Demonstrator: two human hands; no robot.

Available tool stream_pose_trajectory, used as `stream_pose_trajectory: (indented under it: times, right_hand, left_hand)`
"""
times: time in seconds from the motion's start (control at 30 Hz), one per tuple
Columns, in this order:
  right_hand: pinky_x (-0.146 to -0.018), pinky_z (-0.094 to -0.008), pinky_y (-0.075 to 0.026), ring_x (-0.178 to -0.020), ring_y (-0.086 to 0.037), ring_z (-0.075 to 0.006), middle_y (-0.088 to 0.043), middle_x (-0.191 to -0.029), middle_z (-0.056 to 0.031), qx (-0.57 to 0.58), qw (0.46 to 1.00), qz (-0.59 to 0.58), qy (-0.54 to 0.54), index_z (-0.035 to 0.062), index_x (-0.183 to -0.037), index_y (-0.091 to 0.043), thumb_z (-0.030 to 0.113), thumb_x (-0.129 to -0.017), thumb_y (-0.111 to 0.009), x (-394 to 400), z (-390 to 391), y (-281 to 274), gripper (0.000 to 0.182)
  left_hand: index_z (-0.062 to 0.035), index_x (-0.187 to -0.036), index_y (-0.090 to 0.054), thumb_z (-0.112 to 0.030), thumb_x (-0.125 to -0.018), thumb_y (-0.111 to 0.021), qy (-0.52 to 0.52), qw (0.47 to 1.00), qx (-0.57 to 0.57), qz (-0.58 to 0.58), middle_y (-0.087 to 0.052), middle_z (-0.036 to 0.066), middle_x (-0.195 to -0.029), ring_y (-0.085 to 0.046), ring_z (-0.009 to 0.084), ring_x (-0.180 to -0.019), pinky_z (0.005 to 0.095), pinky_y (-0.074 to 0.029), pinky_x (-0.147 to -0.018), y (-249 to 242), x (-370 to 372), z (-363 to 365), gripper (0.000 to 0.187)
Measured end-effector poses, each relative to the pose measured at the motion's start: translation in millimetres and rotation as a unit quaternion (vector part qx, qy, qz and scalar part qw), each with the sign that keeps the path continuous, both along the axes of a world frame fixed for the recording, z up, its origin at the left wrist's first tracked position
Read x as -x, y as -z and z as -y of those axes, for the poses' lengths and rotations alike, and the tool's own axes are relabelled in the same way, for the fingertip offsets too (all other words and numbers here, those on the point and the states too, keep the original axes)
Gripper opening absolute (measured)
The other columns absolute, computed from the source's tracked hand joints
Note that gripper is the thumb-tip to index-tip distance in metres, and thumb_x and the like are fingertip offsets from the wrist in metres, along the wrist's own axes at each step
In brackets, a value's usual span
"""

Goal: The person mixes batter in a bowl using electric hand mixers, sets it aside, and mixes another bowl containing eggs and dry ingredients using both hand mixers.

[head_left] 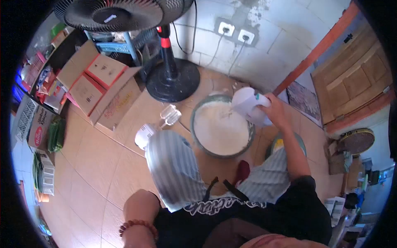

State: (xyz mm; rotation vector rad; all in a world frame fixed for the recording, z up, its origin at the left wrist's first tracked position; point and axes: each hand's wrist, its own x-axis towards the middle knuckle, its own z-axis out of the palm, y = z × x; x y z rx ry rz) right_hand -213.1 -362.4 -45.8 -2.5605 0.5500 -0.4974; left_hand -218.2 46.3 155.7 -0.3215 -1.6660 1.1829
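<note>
At lower left, beyond a beaded bracelet [138, 226], the left hand [138, 241] is cut off by the view's edge, so how its fingers stand cannot be told. A white mixer [145, 135] lies on the floor [95, 165] near the round tub [223, 156] of pale mixture [221, 132]; over the tub's right side, the right hand [271, 105] closes its fingers round a second mixer [248, 105].

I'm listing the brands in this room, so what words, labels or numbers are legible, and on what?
"Roma": red oval on the carton at far left.
"Kelapa", probably: dark lettering on the same carton; the word beside it is unclear.
Too blurred: red print on the open cardboard box, the pedestal fan's badge, white lettering on the black shirt.
</note>
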Motion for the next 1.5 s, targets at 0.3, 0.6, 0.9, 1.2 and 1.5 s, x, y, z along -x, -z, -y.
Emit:
stream_pose_trajectory:
  times: [0.3, 0.6, 0.9, 1.2, 1.5]
  right_hand:
    - [-0.07, -0.0333, -0.046, -0.079, -0.062, -0.0247, -0.063, -0.083, -0.0122, 0.009, 0.998, 0.062, -0.026, 0.0036, -0.091, -0.059, 0.013, -0.061, -0.075, -4.9, -6.2, 2.6, 0.035]
    - [-0.073, -0.0324, -0.046, -0.083, -0.06, -0.0239, -0.062, -0.087, -0.0118, 0.034, 0.999, -0.018, -0.028, 0.0048, -0.097, -0.057, 0.018, -0.065, -0.074, 4.2, -4.4, -10.3, 0.038]
    - [-0.074, -0.0344, -0.045, -0.08, -0.06, -0.0233, -0.062, -0.086, -0.0118, 0.078, 0.995, -0.014, -0.065, 0.0034, -0.094, -0.057, 0.017, -0.067, -0.072, 5.4, -2.9, -12.5, 0.033]
    - [-0.073, -0.0345, -0.045, -0.08, -0.059, -0.025, -0.061, -0.085, -0.0126, 0.077, 0.992, -0.005, -0.1, 0.0041, -0.094, -0.056, 0.018, -0.068, -0.071, 15.0, -3.6, -1.6, 0.034]
    - [-0.075, -0.0353, -0.045, -0.086, -0.06, -0.0266, -0.061, -0.09, -0.0143, 0.015, 0.999, -0.029, -0.042, 0.0041, -0.097, -0.056, 0.018, -0.067, -0.07, 11.0, -26.6, -22.1, 0.036]
  left_hand:
    - [0.0069, -0.126, -0.039, -0.016, -0.094, -0.039, -0.029, 0.82, -0.485, -0.303, -0.037, 0.017, -0.134, -0.038, 0.0254, -0.122, 0.0339, -0.028, -0.105, 32.3, 19.6, 2.5, 0.039]
    - [0.006, -0.124, -0.039, -0.017, -0.094, -0.04, 0.059, 0.801, -0.534, -0.265, -0.04, 0.017, -0.13, -0.04, 0.0251, -0.119, 0.0354, -0.03, -0.102, 33.9, 29.0, 26.4, 0.038]
    - [0.0051, -0.122, -0.039, -0.019, -0.094, -0.041, 0.181, 0.784, -0.555, -0.211, -0.042, 0.017, -0.125, -0.041, 0.0249, -0.115, 0.0368, -0.032, -0.1, 44.8, 41.7, 67.7, 0.038]
    - [0.0041, -0.12, -0.039, -0.021, -0.093, -0.042, 0.341, 0.753, -0.55, -0.117, -0.045, 0.017, -0.121, -0.043, 0.0246, -0.112, 0.0383, -0.033, -0.097, 36.6, 59.8, 113.0, 0.037]
    - [0.0032, -0.118, -0.04, -0.023, -0.093, -0.043, 0.408, 0.704, -0.58, -0.04, -0.047, 0.017, -0.117, -0.045, 0.0244, -0.109, 0.0398, -0.035, -0.094, 41.5, 65.8, 107.9, 0.036]
